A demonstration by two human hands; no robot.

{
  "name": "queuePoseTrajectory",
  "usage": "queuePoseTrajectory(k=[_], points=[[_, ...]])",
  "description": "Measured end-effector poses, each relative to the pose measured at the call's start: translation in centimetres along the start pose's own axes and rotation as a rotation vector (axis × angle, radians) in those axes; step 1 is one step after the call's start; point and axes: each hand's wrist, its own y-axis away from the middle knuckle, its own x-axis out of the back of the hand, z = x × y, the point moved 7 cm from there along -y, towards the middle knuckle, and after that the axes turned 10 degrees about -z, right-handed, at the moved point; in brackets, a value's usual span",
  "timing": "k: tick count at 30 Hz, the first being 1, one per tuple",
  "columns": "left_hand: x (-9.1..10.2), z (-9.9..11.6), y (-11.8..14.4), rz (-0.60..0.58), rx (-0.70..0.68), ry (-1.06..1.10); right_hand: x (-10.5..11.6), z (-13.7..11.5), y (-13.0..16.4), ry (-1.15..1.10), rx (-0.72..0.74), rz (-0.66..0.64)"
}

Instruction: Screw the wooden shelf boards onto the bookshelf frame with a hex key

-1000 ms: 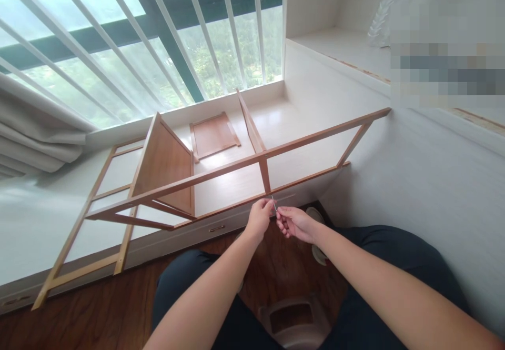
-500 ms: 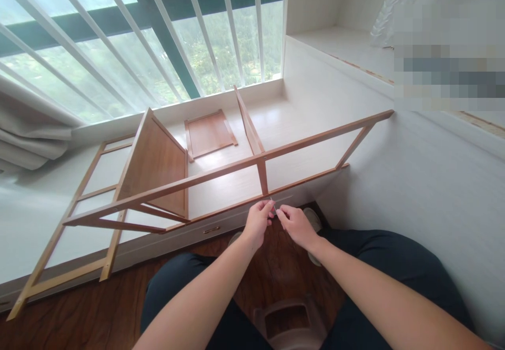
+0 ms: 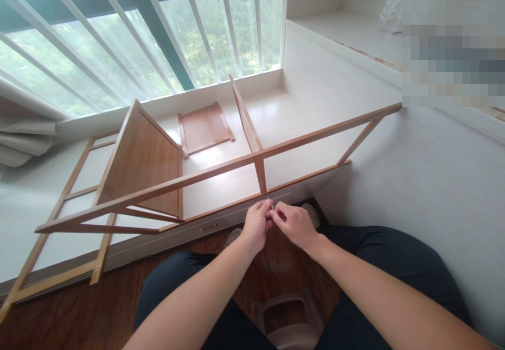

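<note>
My left hand and my right hand meet in front of the wooden frame, both closed in a pinch. Between their fingertips is a thin metal rod, mostly covered by the fingers; its exact kind is too small to tell. Just beyond the hands is the frame's lower rail, with a short upright rising from it. A large wooden panel stands tilted at the left of the frame, and a narrower panel stands at its middle.
A smaller panel lies flat on the white window ledge. To the left a ladder-like wooden frame leans over the ledge edge. A stool shows between my legs. Window bars rise behind, and a white wall closes the right side.
My right hand has come closer to the left, its fingers now nearly touching it around the metal rod. The view has shifted slightly; the wooden parts keep their arrangement.
</note>
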Motion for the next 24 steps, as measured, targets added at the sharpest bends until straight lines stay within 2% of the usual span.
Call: queuePoseTrajectory(k=[19,22,24], points=[[0.32,-0.27,-0.64,0.052,0.040,0.003,-0.38,0.75,-0.47,-0.112,-0.029,-0.025],[0.33,-0.21,-0.69,0.039,0.027,-0.005,-0.34,0.74,-0.43,-0.201,-0.035,-0.026],[0.42,-0.14,-0.73,0.045,0.020,-0.001,-0.75,0.91,-0.42,-0.357,-0.046,-0.031]])
